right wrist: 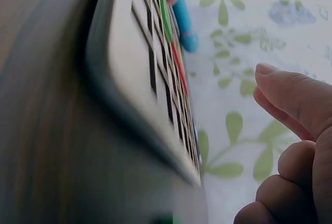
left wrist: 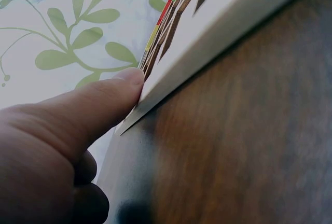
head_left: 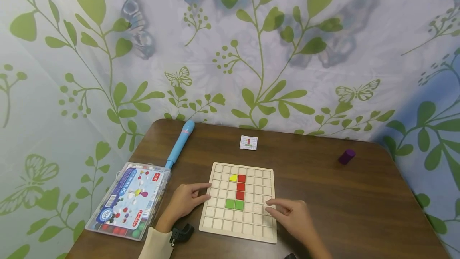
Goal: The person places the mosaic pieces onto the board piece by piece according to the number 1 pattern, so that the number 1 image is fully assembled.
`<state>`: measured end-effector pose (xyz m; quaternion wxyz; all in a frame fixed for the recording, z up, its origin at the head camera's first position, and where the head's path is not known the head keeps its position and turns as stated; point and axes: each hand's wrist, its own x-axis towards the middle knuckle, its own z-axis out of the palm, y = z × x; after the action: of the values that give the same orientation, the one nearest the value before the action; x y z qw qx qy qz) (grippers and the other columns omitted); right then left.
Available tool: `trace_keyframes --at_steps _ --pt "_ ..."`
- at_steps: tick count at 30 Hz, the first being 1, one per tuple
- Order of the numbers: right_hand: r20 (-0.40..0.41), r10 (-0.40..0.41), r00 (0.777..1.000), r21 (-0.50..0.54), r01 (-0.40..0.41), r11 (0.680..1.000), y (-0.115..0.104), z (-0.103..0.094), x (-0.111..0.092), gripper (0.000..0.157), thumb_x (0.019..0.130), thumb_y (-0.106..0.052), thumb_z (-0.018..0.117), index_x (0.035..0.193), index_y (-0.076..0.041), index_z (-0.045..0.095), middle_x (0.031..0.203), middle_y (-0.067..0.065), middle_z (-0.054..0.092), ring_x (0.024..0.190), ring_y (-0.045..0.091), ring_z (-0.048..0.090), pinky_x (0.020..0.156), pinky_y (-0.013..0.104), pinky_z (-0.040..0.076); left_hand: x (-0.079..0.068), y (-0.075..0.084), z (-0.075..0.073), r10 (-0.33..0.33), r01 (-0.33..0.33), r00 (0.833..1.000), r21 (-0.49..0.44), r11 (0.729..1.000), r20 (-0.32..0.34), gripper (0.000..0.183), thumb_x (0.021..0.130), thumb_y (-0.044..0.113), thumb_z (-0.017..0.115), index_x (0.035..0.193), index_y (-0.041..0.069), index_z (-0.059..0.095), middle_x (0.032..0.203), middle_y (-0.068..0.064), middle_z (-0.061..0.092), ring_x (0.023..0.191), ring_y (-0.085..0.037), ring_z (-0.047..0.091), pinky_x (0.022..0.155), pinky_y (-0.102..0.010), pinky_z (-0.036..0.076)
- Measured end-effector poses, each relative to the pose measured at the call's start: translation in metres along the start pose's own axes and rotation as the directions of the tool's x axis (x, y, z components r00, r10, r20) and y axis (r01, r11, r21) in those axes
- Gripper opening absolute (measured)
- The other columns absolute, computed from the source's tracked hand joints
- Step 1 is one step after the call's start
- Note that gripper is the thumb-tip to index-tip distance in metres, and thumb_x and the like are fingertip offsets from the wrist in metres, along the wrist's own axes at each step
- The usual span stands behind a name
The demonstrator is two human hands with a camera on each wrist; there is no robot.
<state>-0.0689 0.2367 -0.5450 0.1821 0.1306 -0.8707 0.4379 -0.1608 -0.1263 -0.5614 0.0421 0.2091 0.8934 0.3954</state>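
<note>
A pale wooden grid board (head_left: 219, 224) lies on the table. Inside its cells sit a yellow quarter-round tile (head_left: 233, 178), a column of red tiles (head_left: 240, 187) and two green tiles (head_left: 234, 204) side by side. With thumb and forefinger apart, my left hand (head_left: 185, 200) touches the board's left edge; in the left wrist view a fingertip (left wrist: 132, 77) rests against its rim. My right hand (head_left: 292, 216) hovers at the right edge, thumb and forefinger slightly parted and nothing visible between them. From the right wrist, this hand (right wrist: 298, 125) appears apart from the board, other fingers curled.
Behind the board lies a small pattern card (head_left: 248, 142). A clear plastic case (head_left: 125, 199) of coloured balls stands at the left, beside a light blue stick (head_left: 180, 144). Toward the right back is a purple cylinder (head_left: 346, 156). A patterned curtain (head_left: 287, 51) hangs behind the brown table (head_left: 341, 203).
</note>
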Motion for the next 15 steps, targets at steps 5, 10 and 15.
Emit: trace_keyframes --at_steps 5,10,15 --pt "-0.055 -0.043 0.998 -0.071 0.039 0.997 0.013 -0.027 -0.018 0.027 0.075 -0.012 0.092 0.097 -0.022 0.081 0.056 -0.020 0.027 0.054 -0.012 0.018 0.043 0.013 0.026 0.000 -0.001 0.002 0.012 -0.012 1.000 0.001 1.000 0.002 0.036 0.090 0.034 0.080 0.123 0.023 0.076 0.049 0.015 0.030 0.048 0.000 0.020 0.050 -0.020 0.025" --pt "-0.093 0.088 0.992 -0.106 -0.098 0.990 0.023 -0.047 -0.038 0.029 0.075 -0.013 0.092 0.100 -0.022 0.081 0.054 -0.020 0.026 0.051 -0.010 0.018 0.043 0.015 0.027 0.001 -0.002 0.003 0.017 -0.017 1.000 -0.001 1.000 0.005 0.036 0.090 0.035 0.080 0.123 0.023 0.076 0.050 0.015 0.030 0.048 0.000 0.021 0.051 -0.019 0.026" --pt "-0.091 0.149 0.985 -0.159 -0.162 0.974 0.033 -0.056 -0.048 0.029 0.075 -0.016 0.092 0.100 -0.024 0.081 0.055 -0.022 0.027 0.050 -0.008 0.020 0.044 0.015 0.028 0.000 -0.002 0.001 0.001 -0.001 1.000 -0.003 1.000 0.000 0.036 0.090 0.033 0.081 0.124 0.023 0.076 0.049 0.015 0.031 0.047 0.000 0.021 0.050 -0.020 0.025"
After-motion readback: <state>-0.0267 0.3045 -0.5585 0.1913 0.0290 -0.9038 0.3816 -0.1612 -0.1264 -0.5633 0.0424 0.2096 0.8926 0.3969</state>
